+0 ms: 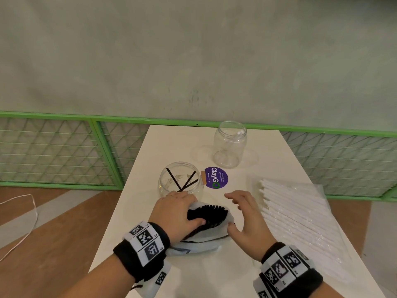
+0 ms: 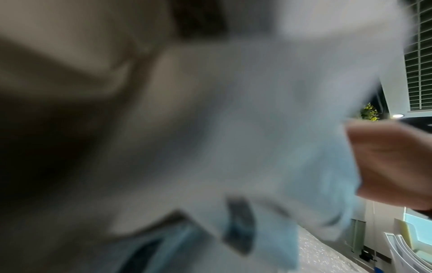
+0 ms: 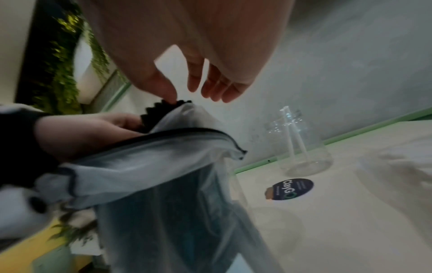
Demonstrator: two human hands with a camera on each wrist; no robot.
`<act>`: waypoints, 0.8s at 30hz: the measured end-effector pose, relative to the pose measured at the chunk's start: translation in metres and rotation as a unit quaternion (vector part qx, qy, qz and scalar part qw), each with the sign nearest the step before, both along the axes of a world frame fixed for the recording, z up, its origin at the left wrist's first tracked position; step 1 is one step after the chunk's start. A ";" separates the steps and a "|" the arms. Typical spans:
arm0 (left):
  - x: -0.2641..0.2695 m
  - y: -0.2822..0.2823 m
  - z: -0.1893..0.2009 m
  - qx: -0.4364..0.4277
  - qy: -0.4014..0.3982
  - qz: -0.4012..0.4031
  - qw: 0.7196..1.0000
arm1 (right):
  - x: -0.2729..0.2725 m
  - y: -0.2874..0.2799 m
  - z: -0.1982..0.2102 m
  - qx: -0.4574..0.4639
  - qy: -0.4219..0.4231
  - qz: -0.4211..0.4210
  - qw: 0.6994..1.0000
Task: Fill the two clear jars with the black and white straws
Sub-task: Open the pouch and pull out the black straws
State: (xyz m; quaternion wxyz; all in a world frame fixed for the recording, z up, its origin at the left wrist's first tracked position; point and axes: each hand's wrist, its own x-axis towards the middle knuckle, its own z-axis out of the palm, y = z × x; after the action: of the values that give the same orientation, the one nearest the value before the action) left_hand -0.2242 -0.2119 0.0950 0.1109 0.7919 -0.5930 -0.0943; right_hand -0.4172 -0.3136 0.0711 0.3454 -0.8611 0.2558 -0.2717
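Gripping the pouch (image 1: 211, 231) of black straws (image 1: 207, 212) in the left hand (image 1: 179, 214); right hand (image 1: 245, 220) hovering, fingers (image 3: 210, 83) spread wide, holding nothing.

Risking a spill across the worktop (image 1: 171, 143) from the slack pouch mouth; tipping the near jar (image 1: 180, 179), holding a few black straws, just beyond the left knuckles; far jar (image 1: 229, 145) and white straws (image 1: 296, 214) sitting well apart.

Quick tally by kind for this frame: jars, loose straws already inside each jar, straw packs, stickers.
Clear jars: 2, near jar and far jar
Black straws in the near jar: 3
White straws in the far jar: 2
Straw packs: 2, black straw bag held by left hand, white straw pack
Purple stickers: 1
Total: 10
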 end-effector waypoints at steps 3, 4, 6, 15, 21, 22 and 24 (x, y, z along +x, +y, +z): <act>-0.002 -0.001 0.000 -0.014 0.002 -0.004 1.000 | 0.005 0.012 0.000 0.025 0.008 0.044 0.999; -0.002 -0.002 0.000 -0.020 0.006 -0.005 1.000 | 0.007 0.013 -0.004 0.027 0.032 0.051 0.998; 0.000 -0.003 0.002 -0.038 0.033 -0.006 0.999 | 0.009 0.011 -0.010 0.023 0.070 0.051 0.996; 0.010 0.000 0.005 -0.093 0.193 -0.007 0.977 | 0.004 -0.012 -0.008 0.006 0.075 0.018 0.997; 0.027 0.003 -0.006 -0.049 0.284 0.058 0.956 | -0.001 -0.008 -0.010 -0.012 0.070 0.031 0.997; 0.027 0.003 -0.007 -0.056 0.289 0.066 0.954 | -0.002 -0.006 -0.010 -0.029 0.054 0.032 0.998; 0.027 0.002 -0.007 -0.066 0.298 0.076 0.949 | -0.003 0.000 -0.007 -0.071 0.026 0.036 0.996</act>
State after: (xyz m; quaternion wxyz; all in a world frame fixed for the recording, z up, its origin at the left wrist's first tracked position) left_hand -0.1976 -0.2101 0.0883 0.3412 0.7614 -0.4762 -0.2778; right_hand -0.4203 -0.3138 0.0644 0.2860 -0.8990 0.2134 -0.2540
